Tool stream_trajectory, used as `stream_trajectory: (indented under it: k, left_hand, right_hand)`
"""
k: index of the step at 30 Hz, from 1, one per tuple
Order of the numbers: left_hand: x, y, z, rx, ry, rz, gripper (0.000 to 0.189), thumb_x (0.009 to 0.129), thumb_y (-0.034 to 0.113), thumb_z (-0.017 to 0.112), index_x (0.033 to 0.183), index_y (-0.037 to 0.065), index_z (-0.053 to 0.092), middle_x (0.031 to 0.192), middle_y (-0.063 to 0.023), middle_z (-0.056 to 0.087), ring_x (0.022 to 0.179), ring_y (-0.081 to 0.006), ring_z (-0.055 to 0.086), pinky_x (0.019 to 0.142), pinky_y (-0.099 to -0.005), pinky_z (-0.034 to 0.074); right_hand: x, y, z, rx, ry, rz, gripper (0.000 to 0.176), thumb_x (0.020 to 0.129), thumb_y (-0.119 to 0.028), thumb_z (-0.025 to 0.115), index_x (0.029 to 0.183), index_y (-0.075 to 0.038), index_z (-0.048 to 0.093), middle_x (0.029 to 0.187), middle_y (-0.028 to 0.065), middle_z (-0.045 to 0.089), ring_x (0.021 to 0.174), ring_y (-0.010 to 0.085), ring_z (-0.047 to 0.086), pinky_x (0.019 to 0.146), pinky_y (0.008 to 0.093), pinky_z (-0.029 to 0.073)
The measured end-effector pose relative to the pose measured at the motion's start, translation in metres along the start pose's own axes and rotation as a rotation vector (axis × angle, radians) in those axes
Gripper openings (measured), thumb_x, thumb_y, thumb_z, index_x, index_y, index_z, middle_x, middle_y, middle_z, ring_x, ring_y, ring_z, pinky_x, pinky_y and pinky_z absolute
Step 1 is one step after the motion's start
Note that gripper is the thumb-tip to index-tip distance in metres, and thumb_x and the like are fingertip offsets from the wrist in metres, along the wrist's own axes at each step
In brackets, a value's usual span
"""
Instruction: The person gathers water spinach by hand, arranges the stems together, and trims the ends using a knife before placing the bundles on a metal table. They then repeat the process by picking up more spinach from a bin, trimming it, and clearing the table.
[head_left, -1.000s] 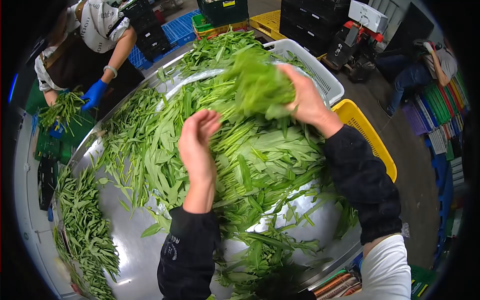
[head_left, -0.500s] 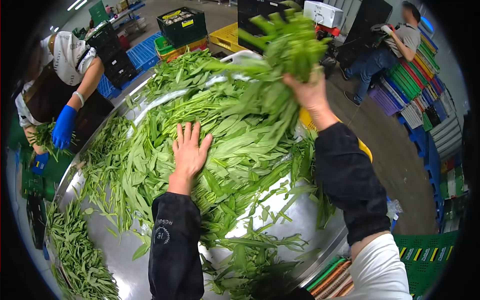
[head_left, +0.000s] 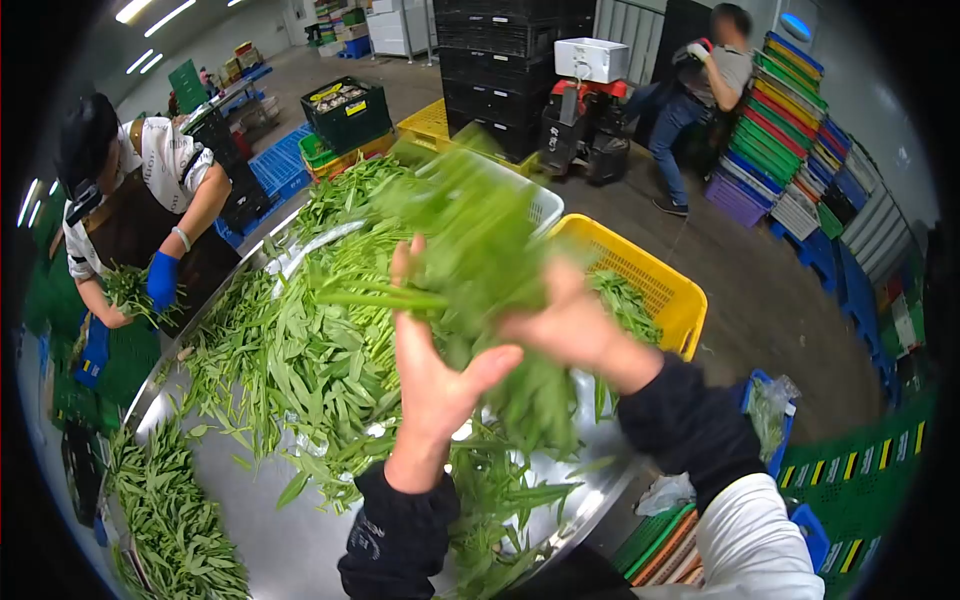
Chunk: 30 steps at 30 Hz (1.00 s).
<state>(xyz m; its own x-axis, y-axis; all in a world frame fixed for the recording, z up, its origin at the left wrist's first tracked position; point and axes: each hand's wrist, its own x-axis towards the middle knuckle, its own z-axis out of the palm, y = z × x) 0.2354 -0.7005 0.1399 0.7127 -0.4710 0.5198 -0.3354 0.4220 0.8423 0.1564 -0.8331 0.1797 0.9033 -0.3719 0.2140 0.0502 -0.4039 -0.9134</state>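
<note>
A motion-blurred bunch of leafy green stems (head_left: 470, 240) is held above the round metal table (head_left: 260, 510). My right hand (head_left: 575, 320) is closed on the bunch from its right side. My left hand (head_left: 435, 365) is raised at the bunch's left, thumb and fingers spread, palm facing the leaves. Beneath and beyond both hands lies a wide heap of the same greens (head_left: 310, 350). A second pile (head_left: 170, 510) lies at the table's lower left edge.
A yellow basket (head_left: 685, 300) with greens stands beyond the table's right edge, beside a white basket (head_left: 545, 210). A co-worker (head_left: 150, 200) in blue gloves stands at the left, holding greens. Another person (head_left: 690, 110) stands near stacked crates (head_left: 780, 130).
The bunch in my right hand has come down and left. My left hand has lifted off the heap to beside the bunch. The view has shifted, showing more of the yellow basket.
</note>
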Motion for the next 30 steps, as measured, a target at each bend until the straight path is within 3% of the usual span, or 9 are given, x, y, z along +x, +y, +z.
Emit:
stream_trajectory:
  k: [1, 3, 6, 12, 16, 19, 21, 23, 30]
  left_hand:
    - [-0.02, 0.02, -0.002, -0.044, 0.008, -0.193, 0.096, 0.063, 0.03, 0.084, 0.137, -0.001, 0.031, 0.135, -0.0145, 0.042, 0.119, -0.0245, 0.046, 0.1, -0.0367, 0.038]
    - [-0.058, 0.023, -0.007, -0.038, 0.256, -0.19, 0.08, 0.068, 0.025, 0.079, 0.133, 0.0, 0.038, 0.122, -0.0134, 0.054, 0.108, -0.0241, 0.055, 0.095, -0.036, 0.044]
    - [-0.095, 0.041, -0.036, -0.048, 0.384, -0.194, 0.068, 0.069, 0.009, 0.072, 0.13, 0.0, 0.042, 0.117, -0.0165, 0.057, 0.109, -0.0251, 0.055, 0.099, -0.0389, 0.042]
    - [-0.161, 0.089, -0.117, 0.052, 0.407, -0.116, 0.075, 0.072, 0.006, 0.062, 0.137, -0.002, 0.027, 0.122, -0.0258, 0.051, 0.115, -0.0298, 0.05, 0.104, -0.0402, 0.033]
    - [-0.193, 0.153, -0.189, 0.427, 0.332, -0.326, 0.062, 0.068, 0.002, 0.067, 0.125, -0.004, 0.043, 0.101, -0.0132, 0.06, 0.095, -0.0246, 0.06, 0.089, -0.0351, 0.044]
    - [-0.219, 0.157, -0.221, 0.892, 0.192, -0.497, 0.064, 0.062, 0.002, 0.073, 0.12, 0.0, 0.046, 0.091, -0.0109, 0.064, 0.079, -0.0257, 0.063, 0.075, -0.0343, 0.05]
    - [-0.242, 0.137, -0.222, 1.396, -0.006, -0.64, 0.067, 0.062, 0.01, 0.075, 0.121, 0.001, 0.045, 0.096, -0.0156, 0.064, 0.082, -0.0326, 0.064, 0.076, -0.0368, 0.051]
    - [-0.289, 0.085, -0.254, 1.481, -0.13, -0.839, 0.084, 0.061, 0.026, 0.08, 0.13, 0.001, 0.038, 0.116, -0.0211, 0.056, 0.102, -0.0385, 0.057, 0.088, -0.048, 0.044]
    - [-0.35, 0.038, -0.262, 1.56, -0.246, -0.804, 0.122, 0.049, 0.047, 0.085, 0.142, 0.005, 0.018, 0.144, -0.0209, 0.027, 0.136, -0.0369, 0.021, 0.102, -0.0624, 0.019]
  right_hand:
    - [-0.013, 0.012, 0.027, -0.058, -0.148, -0.097, 0.066, 0.067, -0.011, 0.071, 0.126, -0.002, 0.042, 0.104, 0.0177, 0.061, 0.099, 0.0269, 0.06, 0.084, 0.037, 0.047]
    - [-0.045, 0.015, 0.081, 0.105, -0.062, -0.32, 0.068, 0.065, -0.006, 0.067, 0.126, -0.002, 0.038, 0.104, 0.0212, 0.059, 0.096, 0.0361, 0.06, 0.082, 0.0408, 0.048]
    - [-0.072, 0.015, 0.123, -0.002, -0.198, -0.238, 0.071, 0.068, -0.009, 0.067, 0.131, 0.0, 0.034, 0.112, 0.0222, 0.053, 0.106, 0.0402, 0.052, 0.09, 0.0415, 0.043]
    - [-0.099, -0.02, 0.161, 0.201, -0.762, -0.325, 0.092, 0.068, -0.023, 0.075, 0.136, 0.009, 0.021, 0.12, 0.0228, 0.042, 0.118, 0.0318, 0.042, 0.1, 0.0356, 0.036]
    - [-0.104, 0.016, 0.153, 0.15, -0.432, -0.272, 0.06, 0.076, -0.015, 0.071, 0.129, -0.005, 0.045, 0.125, 0.0131, 0.05, 0.11, 0.0237, 0.054, 0.093, 0.0332, 0.045]
    - [-0.134, 0.051, 0.129, -0.246, -0.255, -0.1, 0.034, 0.079, -0.013, 0.062, 0.11, 0.001, 0.057, 0.089, 0.0139, 0.064, 0.077, 0.0212, 0.065, 0.068, 0.0319, 0.05]
    - [-0.166, 0.079, 0.121, -0.406, -0.285, -0.027, 0.022, 0.079, -0.016, 0.061, 0.096, -0.003, 0.063, 0.077, 0.0151, 0.063, 0.07, 0.0276, 0.063, 0.063, 0.0352, 0.048]
    - [-0.199, 0.102, 0.116, -0.505, -0.37, 0.119, 0.018, 0.077, -0.018, 0.06, 0.087, -0.004, 0.065, 0.076, 0.0157, 0.064, 0.07, 0.0317, 0.063, 0.063, 0.0394, 0.049]
    - [-0.263, 0.128, 0.172, -0.778, -0.448, 0.479, 0.027, 0.074, -0.032, 0.065, 0.077, -0.005, 0.066, 0.079, 0.0151, 0.066, 0.075, 0.0333, 0.063, 0.068, 0.0428, 0.05]
